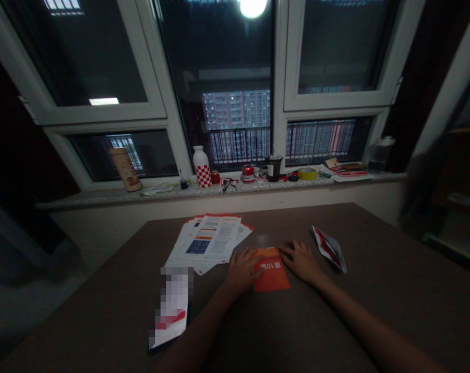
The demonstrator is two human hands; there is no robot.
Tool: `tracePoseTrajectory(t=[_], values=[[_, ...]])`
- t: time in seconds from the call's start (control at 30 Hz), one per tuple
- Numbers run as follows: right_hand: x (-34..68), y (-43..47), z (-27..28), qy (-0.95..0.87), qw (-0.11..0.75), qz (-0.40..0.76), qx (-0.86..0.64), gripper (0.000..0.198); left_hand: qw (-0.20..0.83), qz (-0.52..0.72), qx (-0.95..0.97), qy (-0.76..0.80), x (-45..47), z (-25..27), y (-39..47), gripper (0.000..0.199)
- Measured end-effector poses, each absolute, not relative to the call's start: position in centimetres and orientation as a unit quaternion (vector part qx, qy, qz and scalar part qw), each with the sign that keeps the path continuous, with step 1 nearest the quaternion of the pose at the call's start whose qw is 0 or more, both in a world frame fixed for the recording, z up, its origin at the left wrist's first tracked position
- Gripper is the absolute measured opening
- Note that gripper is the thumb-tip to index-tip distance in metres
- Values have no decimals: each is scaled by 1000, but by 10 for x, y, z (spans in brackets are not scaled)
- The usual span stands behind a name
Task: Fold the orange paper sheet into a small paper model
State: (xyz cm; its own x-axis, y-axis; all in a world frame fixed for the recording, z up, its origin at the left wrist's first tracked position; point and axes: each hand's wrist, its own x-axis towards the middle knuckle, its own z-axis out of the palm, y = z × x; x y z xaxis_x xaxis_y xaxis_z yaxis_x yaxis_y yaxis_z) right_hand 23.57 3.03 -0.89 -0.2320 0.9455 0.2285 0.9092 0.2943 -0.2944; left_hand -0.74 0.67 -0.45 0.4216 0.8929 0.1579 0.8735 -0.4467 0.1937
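Observation:
A small red-orange sheet [273,274] with white Chinese characters and the number 10, upside down to me, lies flat on the brown table [312,321]; it looks like folded paper. My left hand [243,269] rests on its left side, with fingers spread over the edge. At the far right corner, my right hand [300,259] lies palm down with its fingers apart, the fingertips touching the paper's edge. Left of the hands is a fanned pile of printed sheets [215,241] with red edges. A folded red and white paper [330,248] stands partly open to the right.
A pixelated flat object [170,311] lies left of my left forearm. On the windowsill are a checkered bottle [202,168], a tan tumbler [125,168], a dark cup [273,168], a red tin [248,174], a yellow tape roll [307,174] and a clear jug [380,155].

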Motion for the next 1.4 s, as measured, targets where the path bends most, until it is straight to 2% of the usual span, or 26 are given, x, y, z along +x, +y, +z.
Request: tracePoseTrajectory(t=[0.23,0.5,0.7,1.1,1.4], values=[[241,33,-12,-782,219,70,-580,34,48,109,842,527,-8,-1,5,47],[239,33,-9,-778,225,84,-581,35,41,121,837,533,-3,1,4,43],[241,36,-9,-776,219,99,-584,35,20,137,837,530,-1,-3,1,58],[253,32,-5,-809,180,147,-540,50,20,133,835,533,0,-3,1,60],[260,27,0,-830,140,181,-508,69,21,136,835,532,-1,-6,2,59]])
